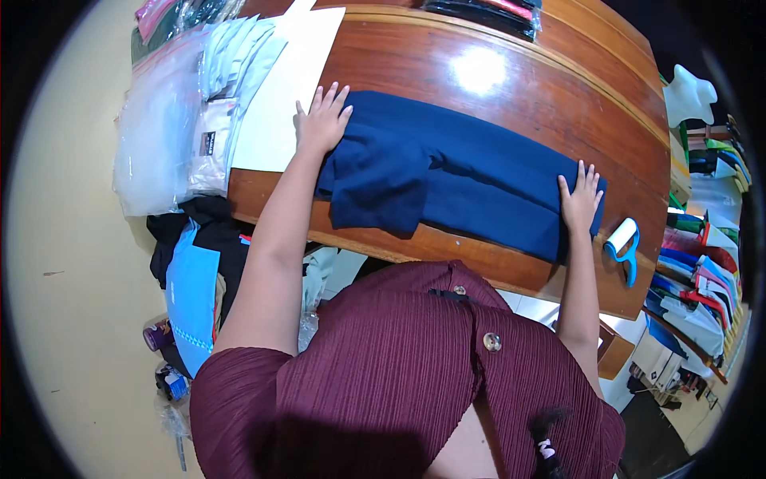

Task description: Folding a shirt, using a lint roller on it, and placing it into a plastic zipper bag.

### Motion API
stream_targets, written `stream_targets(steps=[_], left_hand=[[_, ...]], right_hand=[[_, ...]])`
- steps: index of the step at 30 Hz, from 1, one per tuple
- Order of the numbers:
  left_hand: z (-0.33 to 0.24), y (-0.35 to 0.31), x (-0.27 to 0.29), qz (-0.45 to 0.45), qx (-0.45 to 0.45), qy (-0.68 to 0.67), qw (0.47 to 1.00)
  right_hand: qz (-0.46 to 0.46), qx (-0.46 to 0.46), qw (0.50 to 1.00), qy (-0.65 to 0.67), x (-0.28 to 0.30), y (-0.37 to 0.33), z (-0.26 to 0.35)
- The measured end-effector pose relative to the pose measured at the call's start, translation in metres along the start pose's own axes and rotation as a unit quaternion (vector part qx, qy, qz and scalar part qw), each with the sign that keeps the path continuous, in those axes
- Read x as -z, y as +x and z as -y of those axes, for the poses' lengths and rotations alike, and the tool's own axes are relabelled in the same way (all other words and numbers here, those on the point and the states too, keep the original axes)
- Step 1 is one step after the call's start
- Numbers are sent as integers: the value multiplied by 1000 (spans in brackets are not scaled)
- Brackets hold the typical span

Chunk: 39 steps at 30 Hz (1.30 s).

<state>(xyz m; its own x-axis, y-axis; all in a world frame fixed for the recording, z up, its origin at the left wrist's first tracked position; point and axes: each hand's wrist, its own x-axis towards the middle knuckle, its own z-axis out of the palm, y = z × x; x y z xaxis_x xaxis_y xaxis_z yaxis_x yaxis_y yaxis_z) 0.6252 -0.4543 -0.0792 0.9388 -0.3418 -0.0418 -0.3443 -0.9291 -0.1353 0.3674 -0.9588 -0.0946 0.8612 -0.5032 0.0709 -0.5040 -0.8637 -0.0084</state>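
Observation:
A folded navy blue garment (487, 188) lies lengthwise across the wooden table (399, 56) in front of me. At its left end, one section is folded over and hangs slightly past the near edge. My left hand (323, 120) rests with fingers spread on the garment's upper left corner, next to a white board. Flat on the far right end of the cloth is my right hand (582, 199), fingers apart. Just right of that hand lies a lint roller (623, 246) with a blue handle and white roll.
Left of the garment sit a white board (275, 128), clear plastic bags (159, 120) and pale folded clothes (239, 56). Dark packaged items (487, 16) lie at the far edge. A white mannequin bust (690, 96) and hanging clothes (702, 279) stand at the right.

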Motion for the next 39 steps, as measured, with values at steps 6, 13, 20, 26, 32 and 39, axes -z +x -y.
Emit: stream_targets(steps=[6, 13, 20, 26, 32, 39], left_hand=[[33, -42, 24, -152, -81, -122, 978], [60, -112, 35, -3, -447, -135, 884], [36, -72, 26, 63, -320, -450, 831], [-1, -18, 27, 152, 80, -693, 700], [10, -40, 17, 19, -17, -406, 914], [-20, -50, 29, -134, -219, -205, 944]], right_hand=[[-103, 205, 955, 187, 61, -39, 100], [-8, 467, 864, 188, 56, -93, 228], [15, 325, 871, 368, 49, -63, 248], [140, -129, 869, 456, 24, -21, 299], [34, -158, 876, 454, 47, -54, 332], [-76, 140, 968, 191, 41, -66, 327]])
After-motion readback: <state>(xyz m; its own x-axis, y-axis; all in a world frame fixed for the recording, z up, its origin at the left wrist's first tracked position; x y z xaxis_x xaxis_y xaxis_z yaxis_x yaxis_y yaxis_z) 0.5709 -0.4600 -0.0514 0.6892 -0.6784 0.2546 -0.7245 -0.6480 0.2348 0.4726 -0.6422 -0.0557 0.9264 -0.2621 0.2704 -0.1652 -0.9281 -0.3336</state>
